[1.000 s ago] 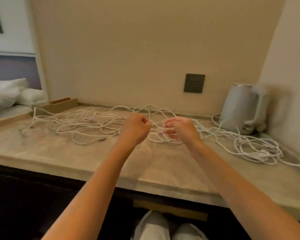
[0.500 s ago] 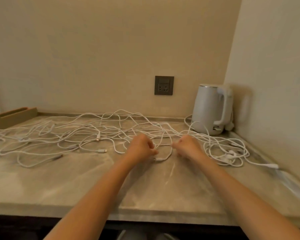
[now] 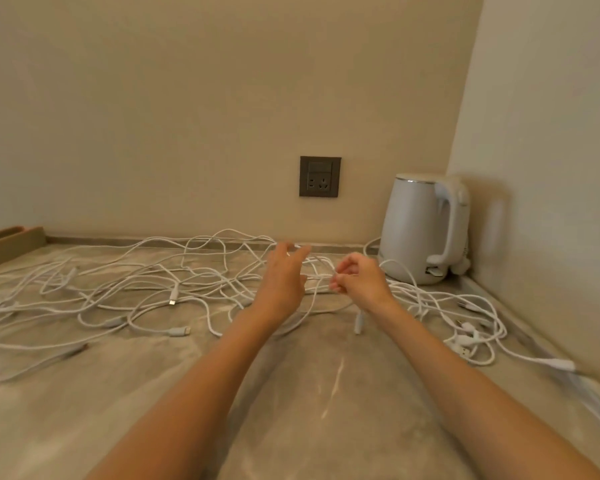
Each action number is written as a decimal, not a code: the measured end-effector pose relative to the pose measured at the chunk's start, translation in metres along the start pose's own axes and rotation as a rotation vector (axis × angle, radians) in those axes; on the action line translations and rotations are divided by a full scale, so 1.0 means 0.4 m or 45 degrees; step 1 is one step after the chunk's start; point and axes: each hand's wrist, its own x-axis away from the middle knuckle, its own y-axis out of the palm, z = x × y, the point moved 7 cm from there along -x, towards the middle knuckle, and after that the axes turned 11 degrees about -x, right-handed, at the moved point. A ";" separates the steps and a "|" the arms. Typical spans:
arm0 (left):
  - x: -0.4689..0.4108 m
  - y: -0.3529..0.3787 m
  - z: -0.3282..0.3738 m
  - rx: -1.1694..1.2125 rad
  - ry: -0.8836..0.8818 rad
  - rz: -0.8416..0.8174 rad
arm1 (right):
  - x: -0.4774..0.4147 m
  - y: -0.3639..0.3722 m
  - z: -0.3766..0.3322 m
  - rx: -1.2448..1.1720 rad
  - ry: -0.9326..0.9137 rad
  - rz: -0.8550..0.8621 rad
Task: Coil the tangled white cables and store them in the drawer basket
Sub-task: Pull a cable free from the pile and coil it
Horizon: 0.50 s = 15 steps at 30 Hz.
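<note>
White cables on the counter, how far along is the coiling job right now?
Done: nothing yet; no coil shows, and the white cables lie tangled across the counter up to the kettle. In hand: the right hand pinches one strand while the left hand hovers open-fingered over the tangle. Left: separating, coiling and storing all of them; the drawer basket is not in view.

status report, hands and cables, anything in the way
Left hand open over the tangle. Right hand pinching a strand. White cables uncoiled, spread across countertop. Kettle close by right-side loops; drawer basket not in view.
</note>
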 end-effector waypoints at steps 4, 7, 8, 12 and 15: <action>-0.056 -0.017 0.021 -0.179 0.032 0.080 | -0.029 -0.008 -0.057 -0.176 -0.058 -0.139; -0.123 -0.015 0.020 0.134 0.038 -0.068 | -0.068 -0.016 -0.061 -0.293 0.052 -0.153; -0.140 -0.015 0.019 0.228 0.025 -0.135 | -0.082 -0.014 -0.052 -0.401 0.148 -0.174; -0.208 -0.047 0.000 0.422 -0.066 0.089 | -0.120 0.025 -0.026 -0.752 0.486 -0.470; -0.238 -0.049 0.000 0.506 -0.047 0.182 | -0.117 0.077 -0.034 -0.907 0.581 -0.783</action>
